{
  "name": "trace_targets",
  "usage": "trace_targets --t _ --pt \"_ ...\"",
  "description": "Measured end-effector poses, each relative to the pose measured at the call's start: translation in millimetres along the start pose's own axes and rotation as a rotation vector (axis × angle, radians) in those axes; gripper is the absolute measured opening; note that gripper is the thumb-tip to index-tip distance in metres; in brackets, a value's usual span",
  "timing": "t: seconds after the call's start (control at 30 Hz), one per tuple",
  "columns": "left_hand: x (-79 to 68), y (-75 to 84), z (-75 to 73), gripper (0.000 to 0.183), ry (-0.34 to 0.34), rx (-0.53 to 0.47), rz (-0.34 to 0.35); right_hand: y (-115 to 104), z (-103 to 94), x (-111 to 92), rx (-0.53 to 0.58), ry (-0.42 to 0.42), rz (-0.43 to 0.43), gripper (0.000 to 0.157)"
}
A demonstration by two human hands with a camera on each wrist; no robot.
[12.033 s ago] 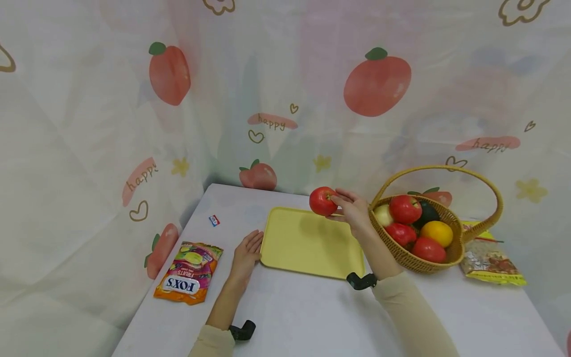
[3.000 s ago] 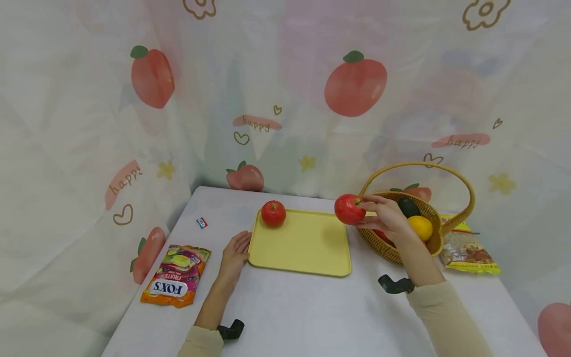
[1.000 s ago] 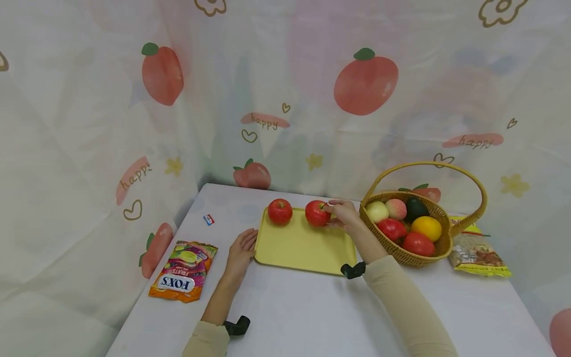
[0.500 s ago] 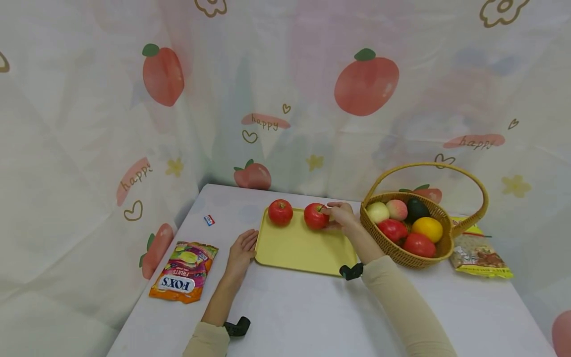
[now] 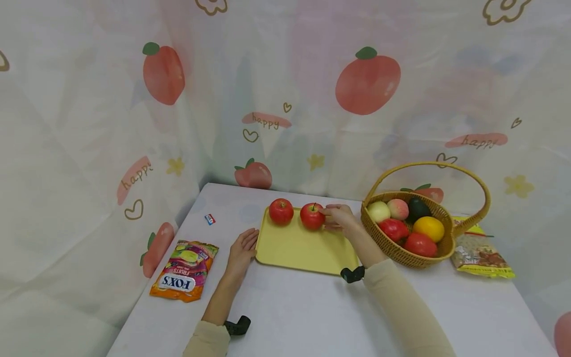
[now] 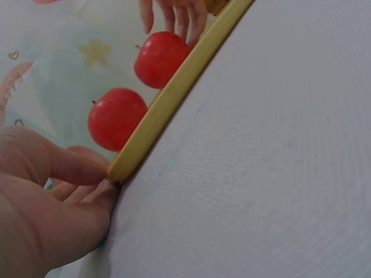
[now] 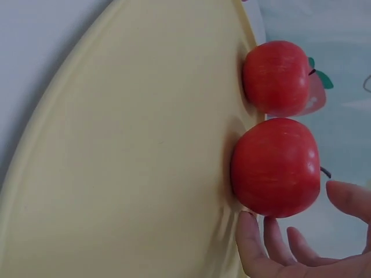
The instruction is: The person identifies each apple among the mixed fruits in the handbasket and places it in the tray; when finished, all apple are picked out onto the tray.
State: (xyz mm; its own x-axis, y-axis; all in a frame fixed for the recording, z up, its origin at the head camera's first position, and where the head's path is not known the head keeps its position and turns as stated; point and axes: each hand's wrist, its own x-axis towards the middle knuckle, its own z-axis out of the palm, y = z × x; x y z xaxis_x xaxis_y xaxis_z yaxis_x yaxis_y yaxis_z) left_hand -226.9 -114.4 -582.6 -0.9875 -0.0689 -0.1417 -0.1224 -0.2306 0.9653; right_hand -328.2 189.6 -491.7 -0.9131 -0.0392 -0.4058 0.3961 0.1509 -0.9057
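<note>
Two red apples stand side by side near the far edge of the yellow tray (image 5: 308, 253). My right hand (image 5: 342, 218) is at the right side of the right apple (image 5: 312, 216). In the right wrist view its fingertips are right at that apple (image 7: 276, 168), while the thumb (image 7: 348, 197) is apart from it near the stem. The left apple (image 5: 281, 211) sits close by in the far left corner. My left hand (image 5: 242, 252) rests at the tray's left edge, its thumb (image 6: 81, 167) touching the rim in the left wrist view.
A wicker basket (image 5: 410, 259) with a tall handle stands right of the tray, holding several fruits. Behind it lies a yellow-trimmed snack bag (image 5: 482, 255). On the left are a Fox's candy bag (image 5: 185, 271) and a small wrapped piece (image 5: 210, 219). A printed curtain backs the table.
My right hand has brought a second apple from the basket to the tray beside the first. Over the last second that apple has shifted slightly left. The left hand has stayed at the tray.
</note>
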Motion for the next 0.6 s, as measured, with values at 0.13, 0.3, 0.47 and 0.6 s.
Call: trace_targets --t 0.13,0.3,0.47,0.6 --pt "0.8 0.0 0.9 0.071 0.002 -0.002 -0.001 -5 -4.2 -8 0.023 0.001 -0.025 0.064" --pt "0.1 0.3 1.6 0.071 -0.001 -0.007 0.003 -14 -13.1 -19 0.003 -0.02 -0.071 0.06" --pt "-1.2 0.6 1.4 0.071 -0.008 0.0 0.015 -22 -24.1 -27 0.013 -0.031 -0.093 0.056" --pt "-2.6 1.0 1.2 0.07 -0.013 0.007 0.02 -28 -32.2 -33 0.026 -0.028 -0.096 0.056"
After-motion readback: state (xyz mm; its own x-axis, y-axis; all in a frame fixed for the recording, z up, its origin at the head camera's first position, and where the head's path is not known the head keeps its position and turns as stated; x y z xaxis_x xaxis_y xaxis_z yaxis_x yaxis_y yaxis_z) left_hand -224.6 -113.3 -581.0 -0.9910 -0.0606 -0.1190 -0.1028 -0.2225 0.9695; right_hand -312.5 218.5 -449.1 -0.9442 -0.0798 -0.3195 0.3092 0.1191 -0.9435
